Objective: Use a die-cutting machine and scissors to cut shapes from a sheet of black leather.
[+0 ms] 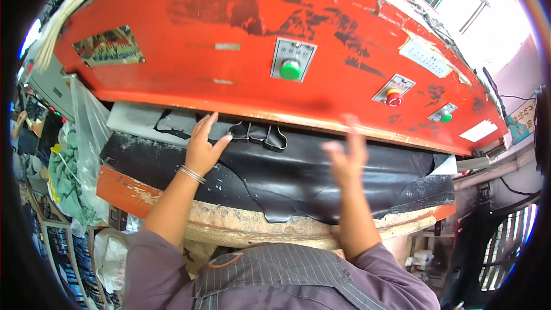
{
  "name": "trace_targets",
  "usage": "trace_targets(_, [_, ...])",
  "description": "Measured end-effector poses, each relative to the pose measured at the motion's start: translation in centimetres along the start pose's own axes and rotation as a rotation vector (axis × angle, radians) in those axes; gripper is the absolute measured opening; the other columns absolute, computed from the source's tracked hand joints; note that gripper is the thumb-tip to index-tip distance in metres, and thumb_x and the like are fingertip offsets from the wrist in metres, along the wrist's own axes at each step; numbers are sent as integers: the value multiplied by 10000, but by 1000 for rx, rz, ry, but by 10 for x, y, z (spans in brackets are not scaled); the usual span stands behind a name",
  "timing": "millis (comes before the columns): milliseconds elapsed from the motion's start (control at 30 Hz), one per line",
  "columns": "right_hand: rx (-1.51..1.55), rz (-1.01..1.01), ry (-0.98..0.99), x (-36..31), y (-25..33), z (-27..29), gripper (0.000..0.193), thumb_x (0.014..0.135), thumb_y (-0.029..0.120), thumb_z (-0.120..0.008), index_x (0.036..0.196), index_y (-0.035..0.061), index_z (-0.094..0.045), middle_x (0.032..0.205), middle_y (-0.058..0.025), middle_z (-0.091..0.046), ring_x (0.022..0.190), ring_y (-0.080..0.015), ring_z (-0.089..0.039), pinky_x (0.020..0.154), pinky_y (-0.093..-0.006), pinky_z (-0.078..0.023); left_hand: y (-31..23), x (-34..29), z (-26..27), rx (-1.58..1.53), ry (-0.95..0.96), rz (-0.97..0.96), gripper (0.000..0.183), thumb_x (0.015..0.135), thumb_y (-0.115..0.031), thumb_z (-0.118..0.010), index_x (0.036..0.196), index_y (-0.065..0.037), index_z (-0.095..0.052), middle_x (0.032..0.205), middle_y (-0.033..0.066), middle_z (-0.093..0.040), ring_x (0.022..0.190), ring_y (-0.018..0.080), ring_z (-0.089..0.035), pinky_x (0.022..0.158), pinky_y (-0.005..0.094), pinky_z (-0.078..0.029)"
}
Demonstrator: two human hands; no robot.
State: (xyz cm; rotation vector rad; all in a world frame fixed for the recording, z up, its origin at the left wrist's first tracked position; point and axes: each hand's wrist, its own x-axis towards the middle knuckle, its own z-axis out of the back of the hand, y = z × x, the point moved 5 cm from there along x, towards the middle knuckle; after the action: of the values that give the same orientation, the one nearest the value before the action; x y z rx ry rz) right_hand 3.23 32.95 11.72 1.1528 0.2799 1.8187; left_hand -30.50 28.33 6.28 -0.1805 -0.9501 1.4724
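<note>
A black leather sheet with an irregular edge lies across the bed of a red press. On its far left part, close under the press's front edge, stand metal cutting dies joined in curved outlines. My left hand, with bangles at the wrist, has its fingers stretched out by the leather's far left edge; its thumb tip is close to the dies. Whether it touches them I cannot tell. My right hand is over the right part of the leather, smeared by motion, its fingers and thumb apart and nothing visible in them.
The red press front rises just beyond my hands, bearing a green button and a red knob. A worn wooden edge runs along the near side. Plastic sheeting hangs at the left, beside green cloth.
</note>
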Motion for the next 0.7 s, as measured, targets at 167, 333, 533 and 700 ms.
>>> trace_targets(167, [-135, 58, -852, 101, -34, 192, 599, 1009, 396, -391, 1400, -56, -348, 1453, -227, -353, 1369, -313, -305, 1135, -419, -208, -167, 73, 26, -230, -278, -485, 62, 809, -102, -699, 844, -52, -686, 770, 76, -635, 713, 250, -575, 679, 350, -461])
trace_targets(333, [-607, -195, -868, 139, -88, 231, 709, 997, 499, -331, 1459, -29, -230, 1538, -256, -145, 1444, -366, -97, 1152, -456, -118, -211, 115, 16, -56, -259, -591, 201, 836, -115, -654, 675, -43, -559, 657, 100, -487, 634, 296, -489, 592, 392, -406])
trace_targets(533, [-215, 102, -152, 37, -47, 143, 608, 866, 305, -641, 1350, 8, -422, 1365, -210, -434, 1255, -359, -431, 1062, -433, -325, -172, 25, -8, -40, 268, -212, 258, 880, -166, -617, 651, -58, -567, 658, 123, -493, 641, 305, -531, 589, 423, -439])
trace_targets(700, [12, 335, 970, -73, 69, 29, 677, 735, 445, -737, 1230, 23, -548, 1187, -153, -601, 1065, -332, -571, 903, -454, -436, -151, -94, -30, 50, 578, -6, 212, 876, -250, -604, 746, -105, -687, 727, 77, -597, 740, 276, -604, 672, 399, -501])
